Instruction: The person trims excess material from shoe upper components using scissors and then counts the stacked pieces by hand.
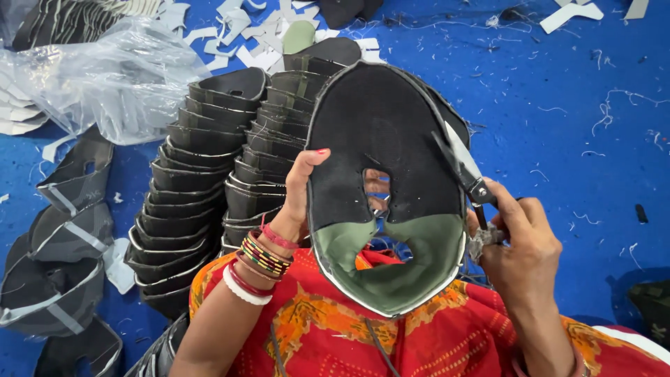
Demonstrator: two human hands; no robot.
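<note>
Head view. The left hand [296,202] grips a flat shoe-upper piece [380,139] by its left edge, thumb on the facing side, fingers behind and partly visible through the central cut-out. The piece is black above and olive green below, with a pale trimmed border. It is held upright in front of the person, long axis running top to bottom, above the red and orange patterned lap [335,335].

The right hand [520,244] is closed round the handles of a pair of scissors [464,167]. The blades point up and to the left and lie against the right edge of the piece, touching or just beside it; I cannot tell whether they are cutting. The piece thus lies directly left of the right hand, which is the nearer hand to that edge.

Surroundings: two nested stacks of similar dark pieces [202,188] stand left of the held piece on the blue floor [572,126]. Further dark uppers with grey strips [66,237] lie at far left. A crumpled clear plastic bag [112,80] lies at upper left; its contents cannot be made out. White offcuts and threads are scattered about.
</note>
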